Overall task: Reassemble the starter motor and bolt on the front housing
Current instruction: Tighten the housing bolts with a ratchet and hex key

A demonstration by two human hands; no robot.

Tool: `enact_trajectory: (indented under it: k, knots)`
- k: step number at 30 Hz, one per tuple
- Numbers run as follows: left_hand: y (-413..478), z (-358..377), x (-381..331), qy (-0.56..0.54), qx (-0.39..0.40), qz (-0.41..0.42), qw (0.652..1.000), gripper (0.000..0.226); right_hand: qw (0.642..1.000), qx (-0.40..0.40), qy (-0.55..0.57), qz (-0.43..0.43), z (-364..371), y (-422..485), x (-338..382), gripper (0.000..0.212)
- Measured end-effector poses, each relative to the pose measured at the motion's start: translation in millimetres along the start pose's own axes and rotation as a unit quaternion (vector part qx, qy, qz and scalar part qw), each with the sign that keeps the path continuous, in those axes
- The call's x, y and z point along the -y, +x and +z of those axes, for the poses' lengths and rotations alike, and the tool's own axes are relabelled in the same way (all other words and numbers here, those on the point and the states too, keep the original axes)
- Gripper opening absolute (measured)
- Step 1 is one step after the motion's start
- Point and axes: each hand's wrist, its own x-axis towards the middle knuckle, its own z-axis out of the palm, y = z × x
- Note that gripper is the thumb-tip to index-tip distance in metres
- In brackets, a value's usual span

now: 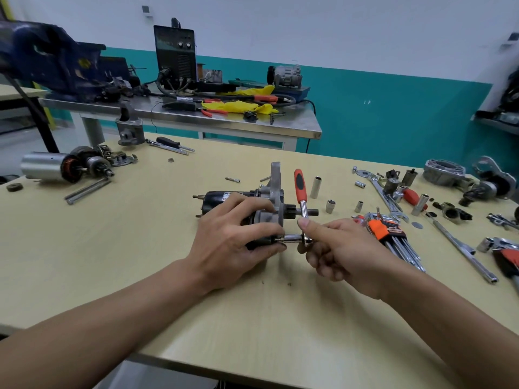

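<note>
Starter motor (pixel 219 199) on its side on the bench (pixel 140 248), pinned from above by the left hand (pixel 233 234), fingers curled over the body where it meets the aluminium front housing (pixel 274 186). Long axis running across, left to right: black rear end with its studs out past the left wrist side, pinion shaft (pixel 310 212) pointing toward the right hand (pixel 337 248) and ending just beyond its thumb.

Right hand closed round the head of a ratchet (pixel 300 183), thumb on top, head itself hidden under the fingers. Socket (pixel 292 237) lying level in the gap between the two hands, parallel to the motor's axis, its far end at the near lower edge of the housing, right at the left fingertips; presumably on a housing bolt, though the bolt head not visible. Orange-and-black handle standing up and away from the right hand, square to the socket, crossing just in front of the pinion shaft.

Probably mid-tightening. Everything hanging on that right angle: swing about the socket's line, handle kept off shaft and housing, left hand resisting the twist.

Loose sockets (pixel 330 206) beyond the right hand, hex key set (pixel 390 234) just outside it, loose bolt (pixel 233 179) beyond the left.
</note>
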Motion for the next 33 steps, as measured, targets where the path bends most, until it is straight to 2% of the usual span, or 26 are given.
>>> enact_trajectory:
  k: [4,8,10,14,16,17,19,20,22,23,24,25,26,27,29,30,31,33]
  knots:
    - [0,0,1,0.021,0.006,0.032,0.999,0.014,0.999,0.033,0.004,-0.039,-3,-1,-5,0.037]
    - [0,0,0,0.035,0.011,0.043,0.998,0.014,0.986,0.059,-0.081,-0.134,-10,-4,-8,0.024]
    - [0,1,-1,0.038,0.011,0.045,0.998,0.015,0.987,0.049,-0.071,-0.134,-9,-3,-9,0.031]
    - [1,4,-3,0.058,0.037,0.054,0.996,0.019,0.995,0.049,-0.035,-0.079,-6,2,-12,0.056]
    - [2,4,-4,0.075,0.053,0.063,0.994,0.017,0.994,0.059,-0.042,-0.079,-8,2,-13,0.052]
    - [2,4,-4,0.081,0.06,0.065,0.993,0.017,0.991,0.06,-0.064,-0.102,-9,1,-12,0.043]
    - [2,4,-6,0.089,0.067,0.061,0.992,0.019,0.96,0.04,-0.172,-0.22,-13,2,-13,0.018]
    - [2,3,-7,0.092,0.067,0.057,0.992,0.021,0.922,0.025,-0.248,-0.296,-16,3,-13,0.01]
    - [2,3,-9,0.101,0.067,0.054,0.991,0.023,0.84,0.0,-0.362,-0.403,-20,5,-17,0.008]
    - [3,3,-10,0.104,0.068,0.053,0.991,0.024,0.836,-0.004,-0.37,-0.404,-20,6,-19,0.012]
    - [3,2,-11,0.105,0.069,0.049,0.991,0.024,0.864,-0.001,-0.342,-0.37,-18,5,-20,0.017]
    - [4,2,-12,0.105,0.071,0.044,0.991,0.024,0.911,0.012,-0.273,-0.309,-15,4,-18,0.023]
    - [5,1,-12,0.106,0.075,0.039,0.991,0.024,0.954,0.031,-0.185,-0.233,-11,4,-13,0.03]
    - [6,1,-12,0.11,0.079,0.037,0.99,0.025,0.982,0.055,-0.102,-0.148,-9,4,-9,0.036]
    - [6,0,-12,0.113,0.085,0.04,0.989,0.026,0.996,0.082,0.0,-0.02,-7,7,-4,0.044]
    - [6,0,-11,0.113,0.087,0.041,0.989,0.026,0.996,0.088,0.012,-0.002,-7,7,-3,0.044]
    - [6,-1,-11,0.114,0.09,0.04,0.989,0.028,0.996,0.089,-0.007,-0.026,-7,7,-5,0.041]
    - [6,-1,-12,0.114,0.092,0.034,0.989,0.032,0.974,0.051,-0.138,-0.175,-9,7,-12,0.027]
